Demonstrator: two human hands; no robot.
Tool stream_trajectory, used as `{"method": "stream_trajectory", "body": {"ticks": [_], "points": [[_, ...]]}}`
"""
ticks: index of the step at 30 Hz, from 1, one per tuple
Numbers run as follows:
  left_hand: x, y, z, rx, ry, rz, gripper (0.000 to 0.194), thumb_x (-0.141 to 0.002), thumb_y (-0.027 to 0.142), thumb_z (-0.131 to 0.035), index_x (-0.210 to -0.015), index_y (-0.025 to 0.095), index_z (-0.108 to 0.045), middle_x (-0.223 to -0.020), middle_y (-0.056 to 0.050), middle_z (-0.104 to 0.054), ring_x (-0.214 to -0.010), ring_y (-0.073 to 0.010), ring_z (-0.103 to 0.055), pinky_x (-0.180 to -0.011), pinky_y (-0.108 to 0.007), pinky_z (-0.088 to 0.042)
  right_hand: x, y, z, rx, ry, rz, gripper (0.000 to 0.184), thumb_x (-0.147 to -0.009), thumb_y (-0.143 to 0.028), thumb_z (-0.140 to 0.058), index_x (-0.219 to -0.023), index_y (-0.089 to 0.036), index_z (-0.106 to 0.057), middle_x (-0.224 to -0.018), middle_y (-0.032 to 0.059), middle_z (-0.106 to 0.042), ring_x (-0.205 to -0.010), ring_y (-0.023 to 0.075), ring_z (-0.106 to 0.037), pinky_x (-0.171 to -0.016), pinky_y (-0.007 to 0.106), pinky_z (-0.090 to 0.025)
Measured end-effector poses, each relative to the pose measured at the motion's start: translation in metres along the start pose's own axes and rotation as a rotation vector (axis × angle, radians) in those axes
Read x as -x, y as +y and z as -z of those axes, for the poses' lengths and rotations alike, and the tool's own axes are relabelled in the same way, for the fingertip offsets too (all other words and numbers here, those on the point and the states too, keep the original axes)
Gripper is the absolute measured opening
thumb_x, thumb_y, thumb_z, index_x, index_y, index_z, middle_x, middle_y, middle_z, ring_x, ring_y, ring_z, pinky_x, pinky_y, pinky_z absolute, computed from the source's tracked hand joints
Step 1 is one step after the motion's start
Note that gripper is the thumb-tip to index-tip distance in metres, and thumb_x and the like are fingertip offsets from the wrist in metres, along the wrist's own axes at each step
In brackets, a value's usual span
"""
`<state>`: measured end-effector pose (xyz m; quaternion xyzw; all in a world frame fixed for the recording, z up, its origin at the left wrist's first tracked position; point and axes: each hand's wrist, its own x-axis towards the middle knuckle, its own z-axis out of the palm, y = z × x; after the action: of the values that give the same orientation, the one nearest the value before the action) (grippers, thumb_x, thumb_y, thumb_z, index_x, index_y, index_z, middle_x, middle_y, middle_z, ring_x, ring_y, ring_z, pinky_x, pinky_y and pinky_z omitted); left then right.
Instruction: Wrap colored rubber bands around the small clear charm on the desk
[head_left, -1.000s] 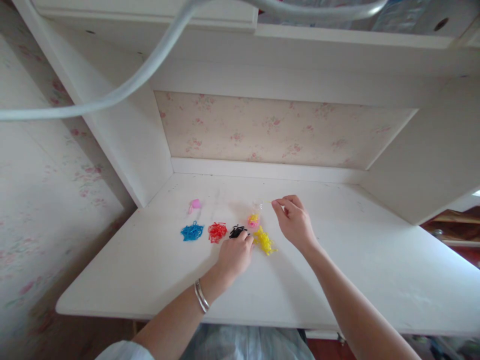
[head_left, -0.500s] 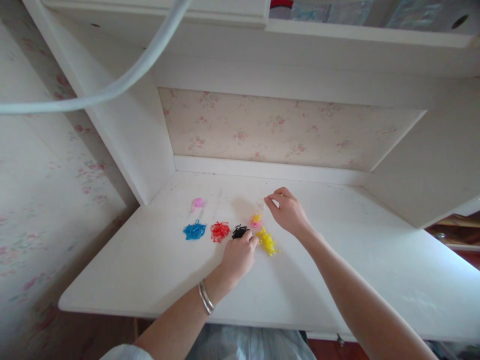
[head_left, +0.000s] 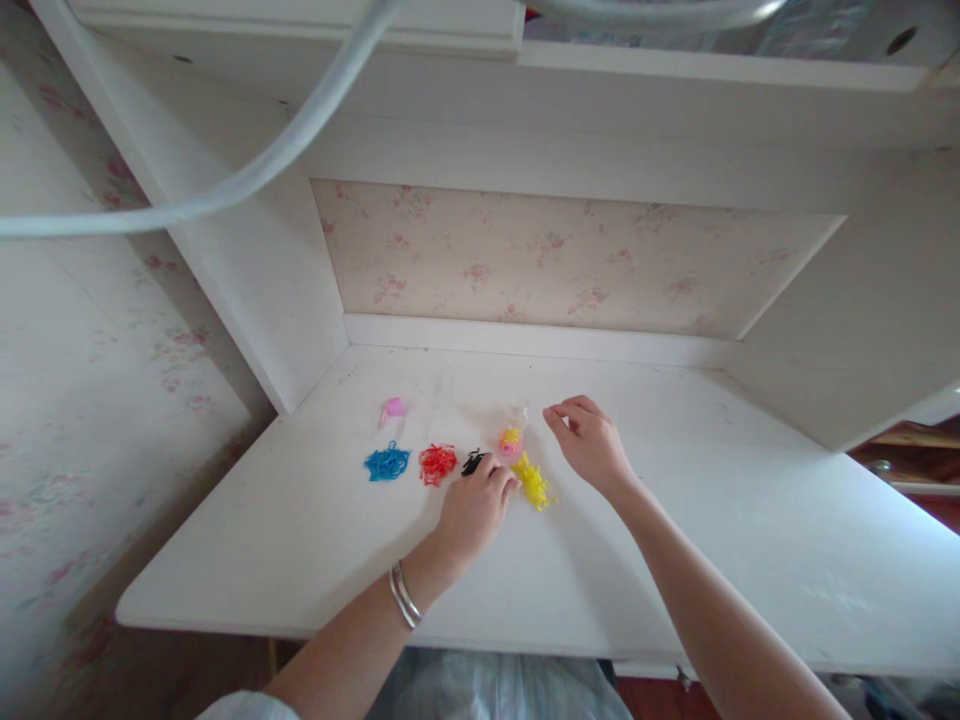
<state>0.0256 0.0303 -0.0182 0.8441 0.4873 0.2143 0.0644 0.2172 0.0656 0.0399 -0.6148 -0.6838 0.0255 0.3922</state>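
Observation:
My left hand (head_left: 476, 500) is curled low over the table, its fingers bent together and partly covering a pile of black rubber bands (head_left: 472, 462). Its fingertips are beside a loose pile of small yellow bands (head_left: 533, 484). Whatever those fingers pinch, if anything, is hidden. Just behind the yellow pile lies a small clear bag (head_left: 518, 411) with yellow and pink pieces (head_left: 510, 441) at its near end. My right hand (head_left: 589, 440) hovers to the right of the bag, apart from it. Its thumb and fingers are closed in a pinch, and anything in them is too small to make out.
Red rubber bands (head_left: 437, 464) and blue rubber bands (head_left: 387, 462) lie in piles further left. A small pink object (head_left: 393, 408) is behind the blue pile. The white table (head_left: 285, 540) has side panels and a shelf overhead. A white cable (head_left: 247, 175) crosses the upper left.
My right hand has moved a little right and toward me, away from the top of the clear bag. My left hand has shifted slightly, covering more of the black pile.

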Motion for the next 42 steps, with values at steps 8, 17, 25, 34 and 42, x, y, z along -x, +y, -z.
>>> {"method": "stream_trajectory", "body": {"ticks": [8,17,25,34,42], "points": [[-0.012,-0.007,0.009,0.363,0.182,0.053,0.026,-0.094,0.033,-0.042,-0.089,0.019,-0.063,-0.089,-0.003,-0.061,-0.084,-0.014,-0.058,-0.076,-0.026,-0.046,0.079,0.051,-0.008,-0.127,-0.219,-0.147,0.034,-0.088,-0.046,-0.045,-0.089,-0.022,-0.069,-0.091,0.0048,-0.061,-0.065,0.0124,-0.054,-0.062,0.027,-0.044],[-0.072,-0.007,0.058,0.46,0.308,0.012,0.027,-0.091,0.035,-0.047,-0.084,0.018,-0.065,-0.082,-0.001,-0.062,-0.074,-0.0121,-0.057,-0.073,-0.024,-0.044,0.099,0.063,-0.008,0.019,-0.29,0.029,0.026,-0.087,-0.039,-0.049,-0.096,-0.028,-0.07,-0.096,0.0046,-0.059,-0.087,0.0174,-0.057,-0.076,0.03,-0.046],[-0.109,-0.013,0.056,0.339,0.285,-0.064,0.026,-0.09,0.034,-0.048,-0.085,0.019,-0.068,-0.083,-0.002,-0.063,-0.08,-0.0139,-0.059,-0.079,-0.025,-0.044,0.1,0.06,-0.005,0.077,-0.275,0.064,0.021,-0.087,-0.033,-0.05,-0.092,-0.03,-0.07,-0.097,0.0033,-0.06,-0.088,0.0166,-0.058,-0.08,0.031,-0.044],[-0.111,-0.016,0.045,0.316,0.217,-0.093,0.025,-0.089,0.033,-0.049,-0.087,0.02,-0.07,-0.082,-0.002,-0.064,-0.081,-0.0143,-0.059,-0.076,-0.025,-0.046,0.099,0.058,-0.006,0.113,-0.277,0.105,0.02,-0.086,-0.039,-0.054,-0.095,-0.035,-0.071,-0.098,0.0025,-0.06,-0.082,0.0156,-0.058,-0.079,0.033,-0.043],[-0.085,-0.015,0.054,0.356,0.328,-0.059,0.028,-0.092,0.034,-0.044,-0.085,0.019,-0.066,-0.082,-0.002,-0.063,-0.08,-0.0139,-0.059,-0.077,-0.025,-0.045,0.099,0.056,-0.005,0.062,-0.269,0.087,0.022,-0.087,-0.035,-0.05,-0.087,-0.029,-0.071,-0.097,0.0036,-0.06,-0.085,0.0156,-0.058,-0.078,0.031,-0.045]]}}
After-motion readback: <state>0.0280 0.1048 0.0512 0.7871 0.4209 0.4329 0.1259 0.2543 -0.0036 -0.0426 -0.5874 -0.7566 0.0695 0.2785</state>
